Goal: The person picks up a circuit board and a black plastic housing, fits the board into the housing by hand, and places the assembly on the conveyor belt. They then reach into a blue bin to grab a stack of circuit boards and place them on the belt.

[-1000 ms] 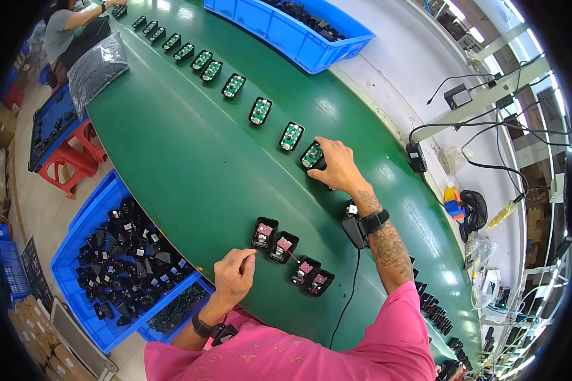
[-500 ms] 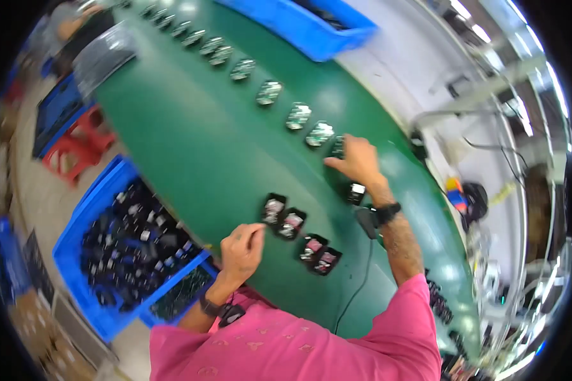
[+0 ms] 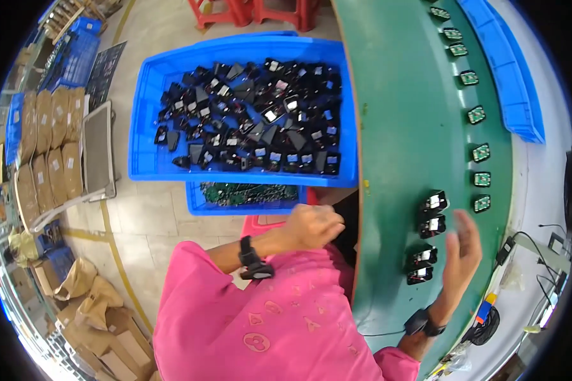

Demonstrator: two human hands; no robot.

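Withdrawn from the boards (image 3: 482, 180), the right hand (image 3: 464, 253) opens at four o'clock of cases (image 3: 433, 227) presumably grouped for reach; left hand (image 3: 313, 227) curls closed, nothing visible.

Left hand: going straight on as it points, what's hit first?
Probably the green table's edge; depth is unclear, so the left hand might pass over it toward the black housings.

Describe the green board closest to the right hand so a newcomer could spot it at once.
Start with the green table on the right of the picture. Near its right edge, a line of green boards runs down the picture. The lowest board is the one: it ends the line, just above and right of the right hand, with no other board below it.
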